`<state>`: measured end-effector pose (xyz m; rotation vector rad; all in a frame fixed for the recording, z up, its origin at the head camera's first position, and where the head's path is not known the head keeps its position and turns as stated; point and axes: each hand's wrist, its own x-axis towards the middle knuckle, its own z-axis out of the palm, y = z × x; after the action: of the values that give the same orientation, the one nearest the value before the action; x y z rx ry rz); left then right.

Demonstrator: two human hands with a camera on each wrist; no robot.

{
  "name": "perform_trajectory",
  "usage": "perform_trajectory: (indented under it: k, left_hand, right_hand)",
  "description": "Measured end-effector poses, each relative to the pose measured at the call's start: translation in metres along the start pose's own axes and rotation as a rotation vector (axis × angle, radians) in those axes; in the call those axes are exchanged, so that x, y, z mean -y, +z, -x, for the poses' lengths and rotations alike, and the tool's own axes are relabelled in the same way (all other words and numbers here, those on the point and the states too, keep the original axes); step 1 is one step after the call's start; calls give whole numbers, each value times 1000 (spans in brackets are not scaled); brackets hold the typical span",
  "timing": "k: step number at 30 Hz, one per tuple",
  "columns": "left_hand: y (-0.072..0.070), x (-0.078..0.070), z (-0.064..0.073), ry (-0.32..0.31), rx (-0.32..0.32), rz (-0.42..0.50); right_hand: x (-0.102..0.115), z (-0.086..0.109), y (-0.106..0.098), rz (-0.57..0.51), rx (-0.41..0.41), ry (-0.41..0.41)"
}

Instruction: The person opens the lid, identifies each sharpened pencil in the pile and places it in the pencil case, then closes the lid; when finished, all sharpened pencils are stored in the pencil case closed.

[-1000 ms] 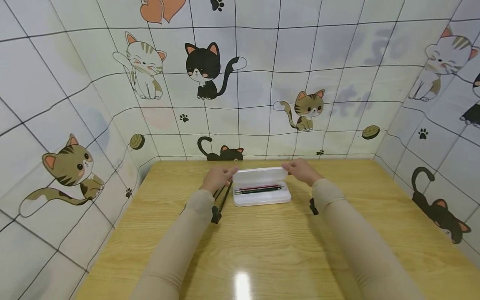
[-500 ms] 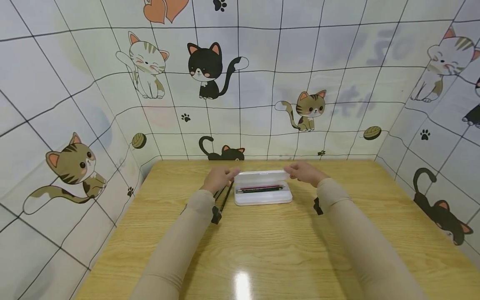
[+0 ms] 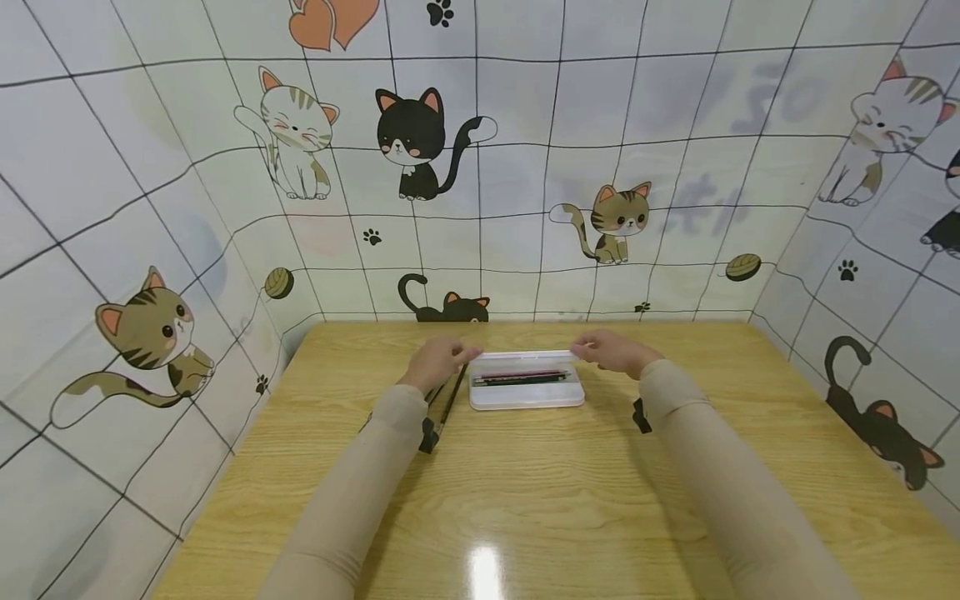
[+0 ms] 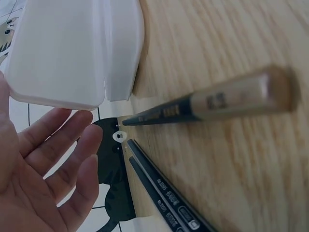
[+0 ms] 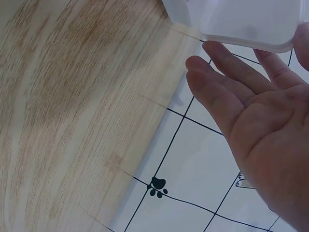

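A translucent white pencil case [image 3: 527, 398] lies on the table, its lid [image 3: 525, 357] raised part way along the far side. Inside it rest several pencils [image 3: 521, 379], dark green and red. My left hand [image 3: 438, 362] pinches the lid's left corner; the left wrist view shows the fingers under the lid edge [image 4: 55, 53] and the thumb at its side. At the opposite corner, my right hand [image 3: 615, 350] holds the lid between thumb and fingers, the other fingers spread. Dark slender rods with printed lettering [image 4: 166, 111] lie beside the case, partly under my left wrist.
The wooden table [image 3: 510, 475] reaches back to a white wall covering [image 3: 517, 183] with black grid lines and cartoon cats. Black pieces of the wrist gear [image 3: 642, 415] show below each wrist.
The lid has swung down from nearly upright to a lower tilt, both hands coming down and slightly toward me with it. The pencils stay in place.
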<state>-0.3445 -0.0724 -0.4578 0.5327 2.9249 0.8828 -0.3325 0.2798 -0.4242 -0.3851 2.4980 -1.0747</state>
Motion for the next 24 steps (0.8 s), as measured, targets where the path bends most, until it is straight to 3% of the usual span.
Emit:
perform_trajectory:
  k: [12,24]
  left_hand:
    - [5,9,-4,60,-26,-10]
    - [1,10,4,66,44,45]
  right_hand:
    - [-6,2,1,34,-12,-31]
    - [-7,2,5,134,17,-68]
